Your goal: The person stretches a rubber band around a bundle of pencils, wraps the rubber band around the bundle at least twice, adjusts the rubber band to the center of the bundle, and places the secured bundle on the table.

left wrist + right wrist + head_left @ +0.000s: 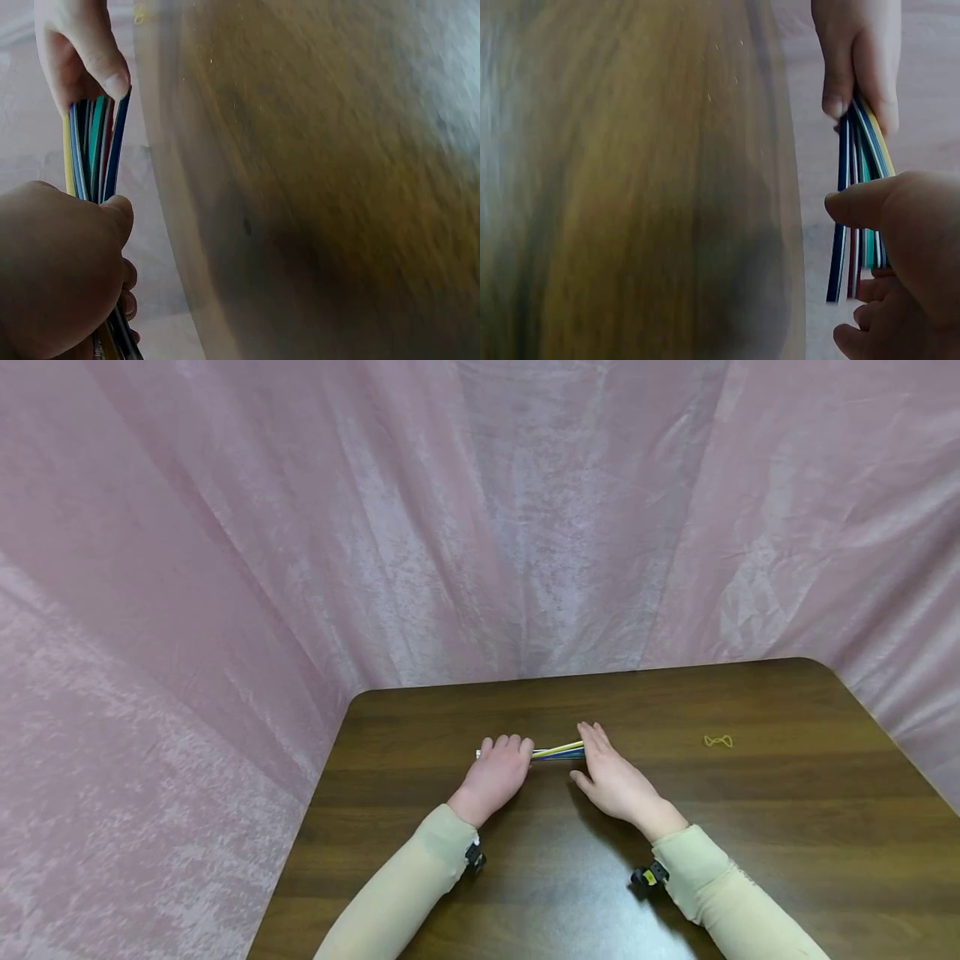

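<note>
A bundle of slim coloured pencils [558, 751] in blue, green, red and yellow lies sideways between the two hands. My left hand [504, 768] grips it, fingers and thumb curled round; white ends stick out on its left. My right hand [617, 778] is at the bundle's right end, fingers fairly straight in the head view and thumb held apart. In the right wrist view its thumb [859, 202] crosses the pencils [866, 161], whose ends reach down unevenly near its fingers. The pencils [94, 150] fan slightly between the hands in the left wrist view.
A twisted yellow rubber band [717, 741] lies right of the hands on the brown wooden table [787, 827]. Pink curtain [525, 527] hangs behind the table's far edge and along its left. Each sleeve carries a small black wrist camera [648, 876].
</note>
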### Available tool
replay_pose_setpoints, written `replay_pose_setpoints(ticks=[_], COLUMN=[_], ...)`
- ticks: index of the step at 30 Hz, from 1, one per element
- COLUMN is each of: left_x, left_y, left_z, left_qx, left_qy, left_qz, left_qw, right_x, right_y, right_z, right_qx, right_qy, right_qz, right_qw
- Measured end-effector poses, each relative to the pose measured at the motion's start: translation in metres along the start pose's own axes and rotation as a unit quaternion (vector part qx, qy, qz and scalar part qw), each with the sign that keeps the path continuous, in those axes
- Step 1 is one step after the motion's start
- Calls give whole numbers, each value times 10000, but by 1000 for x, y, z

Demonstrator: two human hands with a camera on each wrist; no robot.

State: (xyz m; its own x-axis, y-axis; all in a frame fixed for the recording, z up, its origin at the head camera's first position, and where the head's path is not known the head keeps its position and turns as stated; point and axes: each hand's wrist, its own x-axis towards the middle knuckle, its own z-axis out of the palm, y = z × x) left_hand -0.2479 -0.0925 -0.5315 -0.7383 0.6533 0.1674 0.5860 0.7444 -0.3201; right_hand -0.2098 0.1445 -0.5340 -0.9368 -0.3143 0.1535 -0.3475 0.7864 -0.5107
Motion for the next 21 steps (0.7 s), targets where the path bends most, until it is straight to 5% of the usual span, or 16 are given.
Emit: replay_pose_setpoints(ticks=[21], left_x=[0], left_y=[-5], left_z=[-14], left_qx=[-207], left_qy=[-235], left_qz=[24], left_qw=[9995], right_x=[-5], right_y=[8], right_z=[-6], right_qx=[729], right_qy=[-360], right_qz=[414], right_qw=[9958])
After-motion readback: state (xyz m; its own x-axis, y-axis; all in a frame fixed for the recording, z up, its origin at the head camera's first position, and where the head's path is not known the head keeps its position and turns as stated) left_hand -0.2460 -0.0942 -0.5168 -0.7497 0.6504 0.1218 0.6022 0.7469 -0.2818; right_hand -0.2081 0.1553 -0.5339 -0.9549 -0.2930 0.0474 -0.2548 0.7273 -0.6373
